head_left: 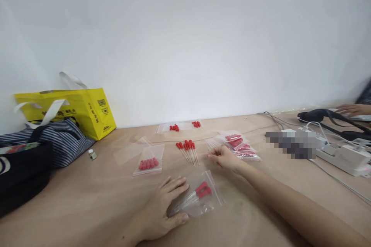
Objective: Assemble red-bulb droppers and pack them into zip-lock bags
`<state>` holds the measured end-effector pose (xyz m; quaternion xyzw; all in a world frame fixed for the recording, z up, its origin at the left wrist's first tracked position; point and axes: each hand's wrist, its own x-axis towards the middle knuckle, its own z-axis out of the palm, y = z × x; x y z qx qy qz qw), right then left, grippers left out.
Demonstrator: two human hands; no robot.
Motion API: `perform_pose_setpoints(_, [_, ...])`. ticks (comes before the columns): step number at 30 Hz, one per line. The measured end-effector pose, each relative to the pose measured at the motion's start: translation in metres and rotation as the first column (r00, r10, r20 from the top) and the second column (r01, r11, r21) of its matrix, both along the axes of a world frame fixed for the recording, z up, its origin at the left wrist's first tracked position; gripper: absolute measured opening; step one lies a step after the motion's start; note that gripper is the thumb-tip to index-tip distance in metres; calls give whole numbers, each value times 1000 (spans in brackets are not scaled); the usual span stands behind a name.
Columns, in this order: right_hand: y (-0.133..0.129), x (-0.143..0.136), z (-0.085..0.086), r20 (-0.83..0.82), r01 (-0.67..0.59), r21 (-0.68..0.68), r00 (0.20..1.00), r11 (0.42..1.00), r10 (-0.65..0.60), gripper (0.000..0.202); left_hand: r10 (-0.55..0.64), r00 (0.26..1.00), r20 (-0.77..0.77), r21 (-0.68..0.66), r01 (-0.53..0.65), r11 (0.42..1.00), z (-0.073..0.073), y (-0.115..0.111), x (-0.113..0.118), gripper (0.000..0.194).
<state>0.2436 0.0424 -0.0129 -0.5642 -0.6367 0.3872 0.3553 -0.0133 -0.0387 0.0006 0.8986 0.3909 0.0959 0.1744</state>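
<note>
My left hand (165, 208) lies open on the table, fingers spread, at the left end of a clear zip bag (189, 210). Inside that bag are a few glass droppers with red rubber bulbs (204, 192). Farther forward, my right hand (224, 158) is closed in a pinch, and I cannot make out what is between the fingertips. Just left of it lies a loose fan of red-bulbed droppers (189, 150). Right behind it is a pile of clear bags with red bulbs (239, 146). At the left sits another zip bag (159, 154) holding several red bulbs (148, 163).
Against the wall lies a flat bag (184, 126) with red bulbs. On the left stand a yellow bag (101, 114), a striped bag (65, 139) and a small bottle (92, 154). On the right are a power strip (339, 158), cables, a black headset (315, 115) and another person's hand (352, 109).
</note>
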Motion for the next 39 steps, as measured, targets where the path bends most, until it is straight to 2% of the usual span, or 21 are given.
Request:
perform_pose_setpoints(4, [49,-33,1,49,91,41,994,995,-93,10,11,999,-30,-30,-12,999,6,-2,1,60])
perform_pose_setpoints(7, [74,-54,-3,84,126,33,988,991,-129,13,-21,1000,6,-25,21,999,3,-1,-2,60])
perform_pose_setpoints(11, [86,-67,-9,108,157,3,982,988,-156,11,-27,1000,4,-33,27,999,-3,1,-5,62])
perform_pose_setpoints(16, [85,-65,-11,63,195,-23,979,981,-193,11,-22,1000,-2,-36,22,999,-2,0,-3,62])
perform_pose_setpoints(19, [79,-57,-8,0,241,0,971,971,-241,11,-21,1000,-3,-29,21,999,-1,1,-3,60])
perform_pose_setpoints(22, [62,-40,0,-95,309,92,949,946,-301,13,-27,1000,-2,-12,27,1000,-3,2,-4,60])
perform_pose_setpoints(26, [21,-3,6,-225,374,212,918,903,-327,22,-27,999,-24,-4,27,1000,-3,3,-3,59])
perform_pose_setpoints(30, [-22,27,-2,-393,414,187,862,891,-318,30,-12,999,-53,-6,11,1000,3,0,1,58])
perform_pose_setpoints(34, [-43,28,-14,-512,427,90,795,900,-325,36,21,997,-73,-8,-22,1000,7,-2,4,59])
perform_pose_setpoints(39, [-47,8,-17,-605,371,20,744,928,-284,39,-5,997,-75,1,5,1000,5,0,3,59])
